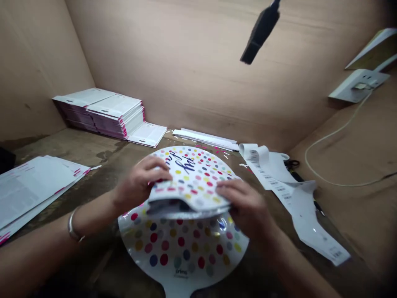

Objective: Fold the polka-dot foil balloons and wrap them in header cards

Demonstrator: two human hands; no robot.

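A flat, round foil balloon (pixel 186 244) with coloured dots lies in front of me, its white tail pointing towards me. Part of it is folded over, and dark lettering shows on the upper side. My left hand (pixel 141 180) grips the fold on its left, fingers bent over the top. At the right end of the same fold, my right hand (pixel 246 203) pinches the edge between thumb and fingers. Between the hands the folded layers gape a little at the near edge. Both hands are slightly blurred, and the thumbs are mostly hidden.
Stacked printed cards (pixel 114 108) stand at the back left; flat printed sheets (pixel 37 188) lie at the left. Paper strips (pixel 206 138) are by the back wall. On the right are a curling label strip (pixel 288 198), black-handled scissors (pixel 292 164) and a wall socket (pixel 356 85) with a cable.
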